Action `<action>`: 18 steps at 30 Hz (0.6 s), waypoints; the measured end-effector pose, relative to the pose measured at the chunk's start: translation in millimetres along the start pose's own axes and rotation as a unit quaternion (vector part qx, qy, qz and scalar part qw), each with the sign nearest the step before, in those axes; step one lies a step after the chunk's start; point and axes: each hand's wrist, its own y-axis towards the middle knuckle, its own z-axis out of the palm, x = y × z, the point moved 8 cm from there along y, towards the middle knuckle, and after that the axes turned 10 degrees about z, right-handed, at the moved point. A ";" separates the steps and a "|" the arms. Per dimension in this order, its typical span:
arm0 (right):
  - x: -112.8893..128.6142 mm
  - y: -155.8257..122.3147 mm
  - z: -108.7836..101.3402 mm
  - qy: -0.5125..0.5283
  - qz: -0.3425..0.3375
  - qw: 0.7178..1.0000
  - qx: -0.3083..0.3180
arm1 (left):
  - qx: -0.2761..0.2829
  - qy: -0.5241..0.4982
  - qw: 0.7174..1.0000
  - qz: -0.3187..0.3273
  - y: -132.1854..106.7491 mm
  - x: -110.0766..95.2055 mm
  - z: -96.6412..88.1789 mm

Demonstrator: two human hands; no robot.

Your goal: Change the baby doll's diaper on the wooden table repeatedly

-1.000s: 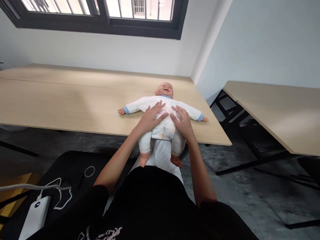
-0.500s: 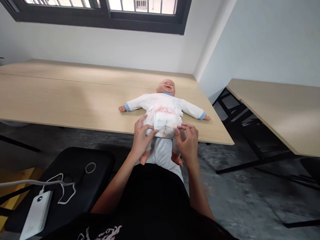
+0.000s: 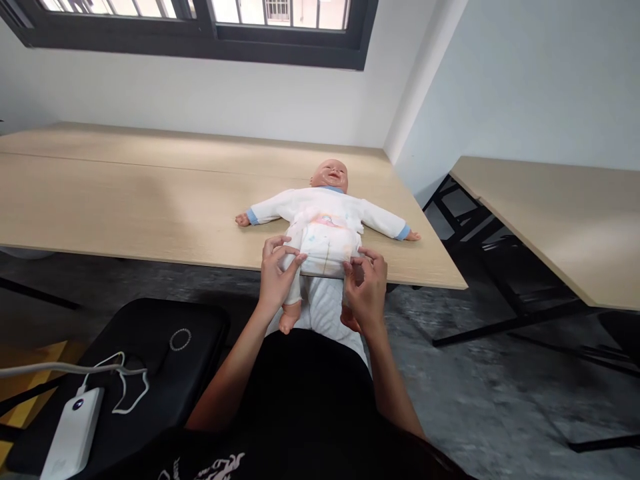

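Observation:
A baby doll lies on its back, arms spread, in a white top with blue cuffs. A white diaper with a pastel print and a line down its middle covers its hips at the table's front edge. My left hand pinches the diaper's left edge between thumb and fingers, beside the doll's thigh. On the opposite side, my right hand has its thumb and fingers closed on the other edge. The doll's legs hang over the table edge; my right hand partly hides one.
The doll rests on a light wooden table under a window. To the left, a black chair carries a white power bank with a cable. A second wooden table stands at the right, with a gap between.
Both hands have shifted slightly left, still at the diaper's edges. The diaper's front edge looks flatter and wider between them. The doll stays in place.

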 end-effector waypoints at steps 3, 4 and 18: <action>-1.0 0.5 -0.9 0.000 -0.013 1.000 0.022 | 0.025 0.019 0.999 0.024 0.0 1.1 -2.2; -1.2 0.4 -1.0 -0.001 -0.024 0.999 0.045 | 0.045 0.032 0.998 0.039 -0.9 0.4 -1.6; 0.5 -3.9 -3.9 -0.042 -0.023 0.996 0.081 | 0.100 0.033 0.994 0.042 -8.6 0.4 1.2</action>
